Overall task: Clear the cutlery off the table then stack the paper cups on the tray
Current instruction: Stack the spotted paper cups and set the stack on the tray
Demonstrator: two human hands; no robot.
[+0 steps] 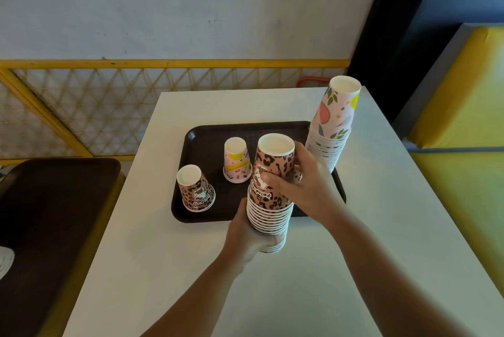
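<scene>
leopard stack [270,200] — base hidden | left hand [245,238] | right hand [305,189] grips

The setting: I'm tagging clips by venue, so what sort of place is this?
Probably a casual eatery: a brown serving tray on a white table, stacks of paper cups, and a yellow booth seat alongside.

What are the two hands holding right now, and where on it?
Both hold the leopard-print cup stack: the left hand grips its bottom, the right hand grips the top cup.
</scene>
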